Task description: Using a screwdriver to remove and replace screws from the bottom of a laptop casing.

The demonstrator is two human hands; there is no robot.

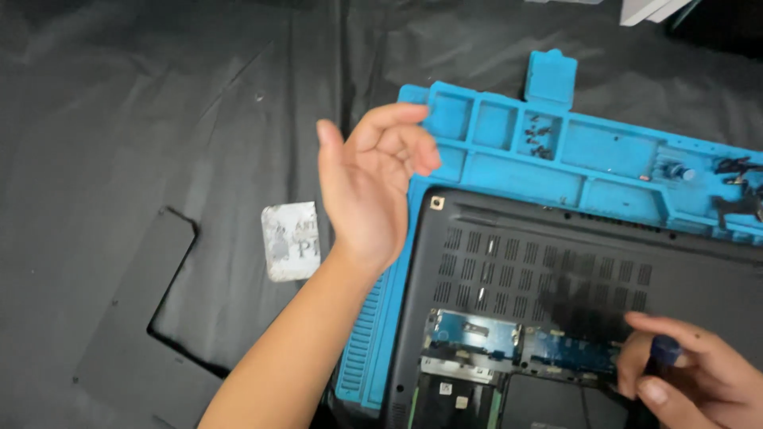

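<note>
Black cloth lies bare left of the blue mat (373,349), where the left hand (369,187) hovers half-open, empty; the right hand (687,373) grips a dark-handled tool (664,349).

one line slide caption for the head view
Right hand grips a screwdriver over an opened laptop; left hand hovers empty.
</note>
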